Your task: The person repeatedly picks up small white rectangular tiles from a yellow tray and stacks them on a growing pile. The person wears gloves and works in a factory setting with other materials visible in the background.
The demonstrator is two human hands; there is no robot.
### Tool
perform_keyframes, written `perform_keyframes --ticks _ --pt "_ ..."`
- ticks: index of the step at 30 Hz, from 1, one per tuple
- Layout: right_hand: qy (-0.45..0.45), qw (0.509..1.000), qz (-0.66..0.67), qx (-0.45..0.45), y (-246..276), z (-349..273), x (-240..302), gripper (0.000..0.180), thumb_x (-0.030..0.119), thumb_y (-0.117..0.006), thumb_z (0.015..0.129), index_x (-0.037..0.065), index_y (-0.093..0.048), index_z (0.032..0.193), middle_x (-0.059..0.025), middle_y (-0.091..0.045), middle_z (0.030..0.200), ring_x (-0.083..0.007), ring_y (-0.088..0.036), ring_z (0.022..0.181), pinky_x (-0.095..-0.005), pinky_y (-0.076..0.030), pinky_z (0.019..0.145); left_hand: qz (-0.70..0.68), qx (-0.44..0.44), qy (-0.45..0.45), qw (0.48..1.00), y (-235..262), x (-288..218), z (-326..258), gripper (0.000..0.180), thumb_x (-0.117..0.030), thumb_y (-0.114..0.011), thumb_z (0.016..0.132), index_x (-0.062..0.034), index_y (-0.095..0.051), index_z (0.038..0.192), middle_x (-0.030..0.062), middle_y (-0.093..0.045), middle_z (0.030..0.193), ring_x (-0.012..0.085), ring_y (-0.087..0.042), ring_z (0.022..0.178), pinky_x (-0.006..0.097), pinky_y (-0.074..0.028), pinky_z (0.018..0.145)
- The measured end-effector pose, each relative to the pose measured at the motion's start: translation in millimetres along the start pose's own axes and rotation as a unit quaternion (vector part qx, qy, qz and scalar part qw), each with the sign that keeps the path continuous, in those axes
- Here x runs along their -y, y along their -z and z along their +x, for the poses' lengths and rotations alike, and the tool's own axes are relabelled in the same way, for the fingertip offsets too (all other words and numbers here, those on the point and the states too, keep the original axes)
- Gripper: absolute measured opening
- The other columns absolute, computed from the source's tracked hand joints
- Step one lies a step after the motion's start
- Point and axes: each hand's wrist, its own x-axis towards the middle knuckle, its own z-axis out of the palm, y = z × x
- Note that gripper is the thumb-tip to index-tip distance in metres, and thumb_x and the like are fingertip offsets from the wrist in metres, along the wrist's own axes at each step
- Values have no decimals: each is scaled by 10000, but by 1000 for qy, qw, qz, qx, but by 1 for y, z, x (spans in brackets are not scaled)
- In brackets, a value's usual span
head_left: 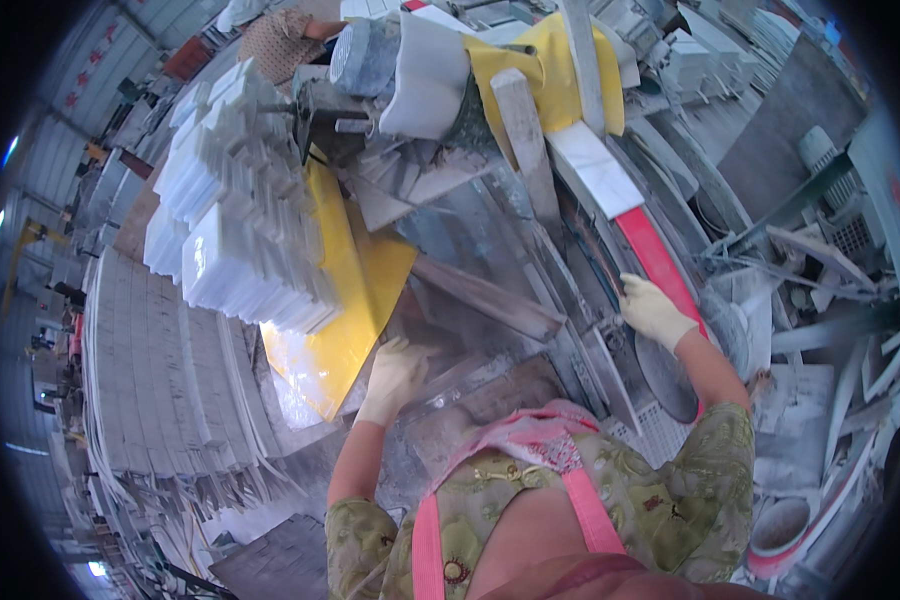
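My left hand (395, 375), in a pale glove, is closed by the lower edge of a yellow sheet (375, 275). A dark, blurred shape beyond its fingers is too smeared to name. On the right, my gloved right hand (656, 309) has its fingers curled beside a long red strip (653, 252), near the end of a dark slim bar (600, 255); its grip is partly hidden. A white grey-veined stone tile (598, 168) lies at the strip's far end. Between my hands, a worn wooden bar (490, 297) slants across the dusty bench.
Tall stacks of thin white tiles (255, 255) stand on the yellow sheet at left. Ahead are an upright post (522, 135), a yellow cloth (545, 75) and a bluish bucket (363, 57). A person (275, 45) is at far left. Stone scraps (820, 255) crowd the right.
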Motion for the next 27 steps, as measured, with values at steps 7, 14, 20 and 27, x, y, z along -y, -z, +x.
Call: perform_keyframes --ticks 7,14,20,27 --pt "139 981 -107 81 -14 -6 -17 331 273 -553 889 98 -719 663 -116 -675 637 -265 -680 730 -430 -328 1171 98 112 54 987 -6 3 3 234 -189 -626 820 -71 -727 995 143 -709 952 311 -659 954 436 -482 957" --pt "100 966 -178 158 -19 -1 -11 262 172 -552 843 116 -738 667 -128 -705 701 -265 -687 755 -413 -437 1007 39 95 86 991 -13 4 -2 331 -186 -623 828 -64 -715 1122 159 -715 1094 363 -641 1050 471 -479 1001" --pt "115 967 -185 134 -23 -6 -19 397 342 -579 920 62 -766 709 -169 -711 712 -355 -669 725 -498 -467 797 28 32 33 999 -15 7 -6 264 -169 -604 824 -101 -766 1020 116 -725 954 307 -660 918 455 -518 861" --pt "91 953 -256 135 -31 -6 -23 422 319 -518 950 52 -752 722 -175 -711 738 -349 -675 747 -488 -428 891 165 -31 -33 985 -22 5 -12 193 -261 -621 678 -138 -655 533 83 -609 577 280 -587 600 390 -474 697"
